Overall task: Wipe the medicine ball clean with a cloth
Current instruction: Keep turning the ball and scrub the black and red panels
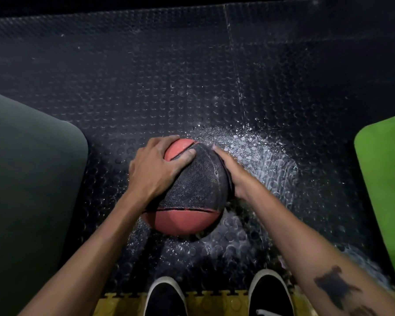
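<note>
Two hands on a medicine ball over a wet studded floor.

Head view: the red-and-black medicine ball sits on the dark studded floor mat, just ahead of two black shoes. The left hand lies spread over the ball's upper left, fingers curved round its surface. The right hand presses flat against its right side, fingers straight. White wet spatter covers the floor to the ball's right. A dark mat lies at left, a green mat at right.
</note>
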